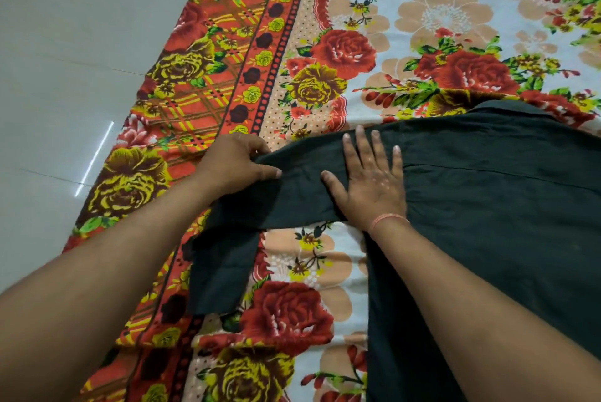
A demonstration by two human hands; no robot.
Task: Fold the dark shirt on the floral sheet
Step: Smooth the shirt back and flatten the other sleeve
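Two hands, left hand [234,161] pinching shirt [487,180] sleeve

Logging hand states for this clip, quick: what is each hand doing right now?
Left hand: closed, pinching the sleeve of the dark shirt.
Right hand: open, pressed flat on the sleeve, holding nothing.

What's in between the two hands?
Only the dark shirt's sleeve spans between the left hand and right hand, seen in the head view.
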